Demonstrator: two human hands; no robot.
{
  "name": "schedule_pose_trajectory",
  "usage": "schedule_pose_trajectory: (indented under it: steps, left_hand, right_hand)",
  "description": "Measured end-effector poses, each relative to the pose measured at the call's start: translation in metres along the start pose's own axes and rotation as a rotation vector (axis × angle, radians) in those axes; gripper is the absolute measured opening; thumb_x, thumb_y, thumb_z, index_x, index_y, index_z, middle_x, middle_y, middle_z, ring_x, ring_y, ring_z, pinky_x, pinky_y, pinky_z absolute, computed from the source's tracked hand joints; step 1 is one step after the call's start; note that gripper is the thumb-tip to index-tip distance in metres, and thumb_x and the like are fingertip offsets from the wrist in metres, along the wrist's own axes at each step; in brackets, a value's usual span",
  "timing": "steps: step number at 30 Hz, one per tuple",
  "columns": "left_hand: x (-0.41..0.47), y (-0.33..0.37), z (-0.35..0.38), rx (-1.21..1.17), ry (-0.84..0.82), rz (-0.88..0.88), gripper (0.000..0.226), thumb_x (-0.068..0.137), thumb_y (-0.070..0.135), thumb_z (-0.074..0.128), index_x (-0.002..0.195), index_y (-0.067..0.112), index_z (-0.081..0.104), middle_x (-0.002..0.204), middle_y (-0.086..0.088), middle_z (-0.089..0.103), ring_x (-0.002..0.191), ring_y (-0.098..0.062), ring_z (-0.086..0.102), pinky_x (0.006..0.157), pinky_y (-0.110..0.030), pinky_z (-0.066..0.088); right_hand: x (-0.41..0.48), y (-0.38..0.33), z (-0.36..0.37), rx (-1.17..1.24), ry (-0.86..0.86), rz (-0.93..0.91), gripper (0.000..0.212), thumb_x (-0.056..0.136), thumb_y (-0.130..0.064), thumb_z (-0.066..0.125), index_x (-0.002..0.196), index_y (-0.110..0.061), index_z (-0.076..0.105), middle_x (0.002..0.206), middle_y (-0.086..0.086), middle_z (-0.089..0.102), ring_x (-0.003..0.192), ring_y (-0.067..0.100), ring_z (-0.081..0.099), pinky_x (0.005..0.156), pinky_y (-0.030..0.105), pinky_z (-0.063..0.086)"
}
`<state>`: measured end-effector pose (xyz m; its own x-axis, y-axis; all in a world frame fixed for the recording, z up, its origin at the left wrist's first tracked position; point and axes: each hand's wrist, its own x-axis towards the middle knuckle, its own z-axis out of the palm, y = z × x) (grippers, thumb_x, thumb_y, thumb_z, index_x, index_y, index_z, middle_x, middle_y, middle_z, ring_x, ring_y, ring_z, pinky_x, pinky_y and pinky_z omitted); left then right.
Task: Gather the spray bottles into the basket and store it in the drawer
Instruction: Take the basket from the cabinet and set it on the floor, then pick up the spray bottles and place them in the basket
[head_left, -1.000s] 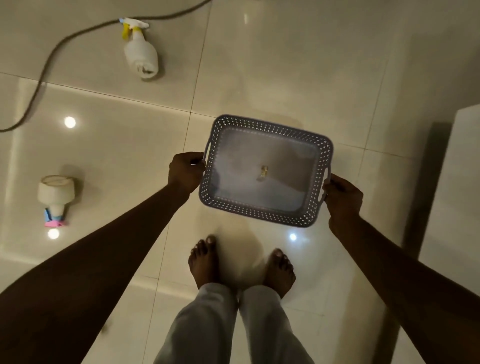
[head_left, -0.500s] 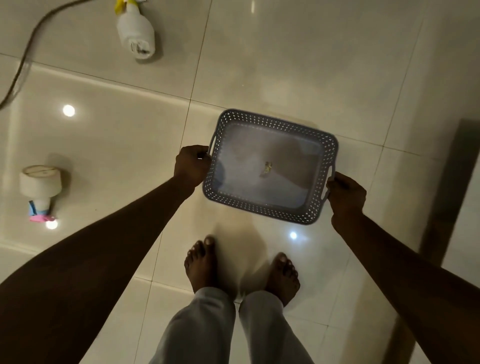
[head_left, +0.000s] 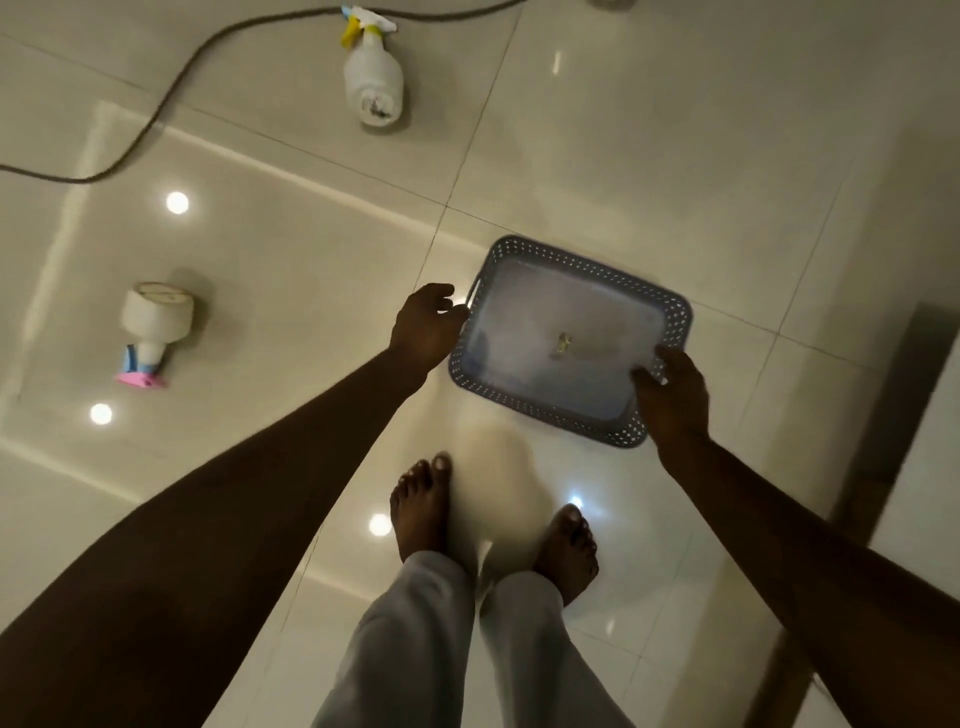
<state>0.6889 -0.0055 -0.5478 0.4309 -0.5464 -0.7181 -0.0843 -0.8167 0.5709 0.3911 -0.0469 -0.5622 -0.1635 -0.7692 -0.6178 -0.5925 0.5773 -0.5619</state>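
The right hand (head_left: 672, 397) covers the near right corner of the grey basket (head_left: 582, 260), so its grip there cannot be made out, and the small brownish scrap (head_left: 562, 345) on the basket's bottom is too small to identify. The dark cable (head_left: 156, 117) runs off the left and top edges, and the pale furniture (head_left: 922, 467) at right is cut by the edge.

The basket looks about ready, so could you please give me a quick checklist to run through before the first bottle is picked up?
1. Basket on the floor: cannot tell, blurred.
2. Basket free of bottles: ok, only a small speck inside.
3. Left hand free: ok, open beside the handle.
4. Right hand free: not ok, on the rim.
5. Yellow-trigger bottle in view: ok.
6. Pink-trigger bottle in view: ok.
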Motion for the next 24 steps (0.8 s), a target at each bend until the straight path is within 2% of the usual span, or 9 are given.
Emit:
schedule_pose_trajectory:
  steps: [3, 7, 12, 13, 16, 18, 22, 24]
  left_hand:
    - [-0.043, -0.002, -0.024, -0.069, 0.052, 0.029, 0.04, 0.097, 0.028, 0.066, 0.136, 0.021, 0.064, 0.131, 0.001, 0.069, 0.117, -0.016, 0.065, 0.103, -0.031, 0.048]
    - [-0.113, -0.023, -0.061, -0.189, 0.124, 0.006, 0.033, 0.095, 0.028, 0.068, 0.128, 0.023, 0.07, 0.124, 0.005, 0.072, 0.11, -0.019, 0.071, 0.1, -0.034, 0.053]
    - [-0.208, -0.077, -0.12, -0.324, 0.22, -0.109, 0.032, 0.095, 0.021, 0.069, 0.127, 0.019, 0.07, 0.125, -0.004, 0.073, 0.113, -0.031, 0.071, 0.099, -0.053, 0.057]
    - [-0.224, -0.092, -0.133, -0.352, 0.247, -0.133, 0.031, 0.095, 0.02, 0.069, 0.126, 0.019, 0.07, 0.125, -0.005, 0.073, 0.115, -0.031, 0.07, 0.1, -0.053, 0.057]
    - [-0.264, -0.141, -0.168, -0.452, 0.342, -0.201, 0.028, 0.096, 0.018, 0.069, 0.124, 0.019, 0.071, 0.122, -0.001, 0.073, 0.119, -0.028, 0.069, 0.1, -0.049, 0.055]
    - [-0.281, -0.178, -0.193, -0.526, 0.415, -0.25, 0.027, 0.097, 0.016, 0.069, 0.123, 0.017, 0.071, 0.121, 0.0, 0.072, 0.117, -0.026, 0.069, 0.099, -0.045, 0.056]
    - [-0.298, -0.252, -0.239, -0.608, 0.494, -0.364, 0.031, 0.096, 0.019, 0.067, 0.127, 0.019, 0.071, 0.126, 0.0, 0.072, 0.115, -0.02, 0.068, 0.108, -0.05, 0.053]
    - [-0.306, -0.297, -0.262, -0.601, 0.502, -0.431, 0.033, 0.095, 0.02, 0.067, 0.128, 0.019, 0.07, 0.125, 0.0, 0.072, 0.118, -0.022, 0.068, 0.107, -0.05, 0.053]
  right_hand:
    - [-0.043, -0.036, 0.012, -0.054, -0.137, -0.141, 0.047, 0.098, -0.022, 0.068, 0.143, -0.015, 0.057, 0.149, 0.009, 0.056, 0.136, 0.025, 0.054, 0.11, 0.04, 0.048]
    - [-0.112, -0.078, 0.03, -0.103, -0.305, -0.288, 0.044, 0.099, -0.023, 0.067, 0.142, -0.02, 0.057, 0.146, 0.006, 0.058, 0.133, 0.019, 0.056, 0.102, 0.032, 0.049]
    - [-0.205, -0.123, 0.056, -0.214, -0.513, -0.403, 0.045, 0.099, -0.025, 0.066, 0.143, -0.028, 0.055, 0.146, -0.004, 0.057, 0.124, 0.004, 0.051, 0.086, 0.004, 0.038]
    - [-0.225, -0.128, 0.064, -0.228, -0.557, -0.424, 0.045, 0.099, -0.026, 0.066, 0.143, -0.028, 0.055, 0.146, -0.004, 0.057, 0.124, 0.003, 0.051, 0.088, 0.005, 0.039]
    - [-0.276, -0.133, 0.09, -0.277, -0.682, -0.51, 0.047, 0.099, -0.025, 0.066, 0.144, -0.028, 0.054, 0.145, -0.004, 0.057, 0.126, 0.007, 0.054, 0.099, 0.024, 0.05]
    - [-0.304, -0.131, 0.119, -0.328, -0.749, -0.551, 0.046, 0.099, -0.023, 0.067, 0.144, -0.027, 0.055, 0.143, -0.004, 0.059, 0.126, 0.01, 0.057, 0.1, 0.026, 0.054]
    - [-0.347, -0.116, 0.193, -0.435, -0.835, -0.558, 0.044, 0.097, -0.019, 0.07, 0.14, -0.021, 0.059, 0.139, -0.004, 0.063, 0.124, 0.009, 0.059, 0.084, 0.002, 0.047]
    - [-0.371, -0.101, 0.234, -0.475, -0.861, -0.502, 0.042, 0.096, -0.02, 0.071, 0.137, -0.021, 0.061, 0.138, -0.005, 0.064, 0.123, 0.012, 0.061, 0.082, 0.001, 0.044]
